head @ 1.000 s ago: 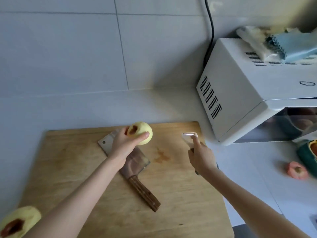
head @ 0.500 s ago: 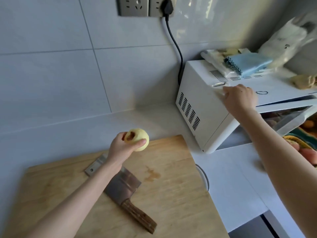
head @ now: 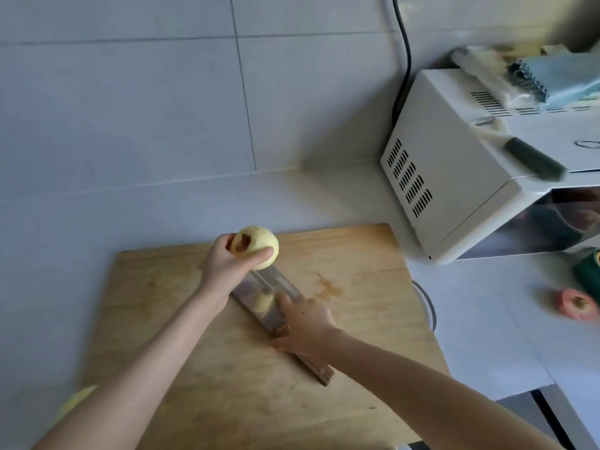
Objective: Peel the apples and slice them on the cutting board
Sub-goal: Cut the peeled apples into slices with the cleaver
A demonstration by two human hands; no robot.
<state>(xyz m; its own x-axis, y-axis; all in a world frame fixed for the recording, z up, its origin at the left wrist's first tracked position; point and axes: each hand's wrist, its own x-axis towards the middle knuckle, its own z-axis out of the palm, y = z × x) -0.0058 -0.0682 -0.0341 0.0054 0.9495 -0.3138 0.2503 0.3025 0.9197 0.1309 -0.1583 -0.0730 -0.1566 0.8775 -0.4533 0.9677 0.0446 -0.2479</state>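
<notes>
While cleaver lies, cutting board (wooden) stained.

Pale tiled wall behind a white counter. A white microwave stands far right, its black cord climbing, probably to a socket.

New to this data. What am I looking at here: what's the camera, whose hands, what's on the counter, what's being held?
No robot here: a person works with bare hands, filmed by one wide-angle camera on their head, looking forward and down. The left hand holds a peeled apple above a wooden cutting board. The right hand is open, reaching down onto a cleaver lying flat on the board; whether it grips the handle yet is unclear. To the right stands a white microwave with a peeler and cloths on top. A pinkish apple piece lies on the counter, and another peeled apple shows at the lower left.
</notes>
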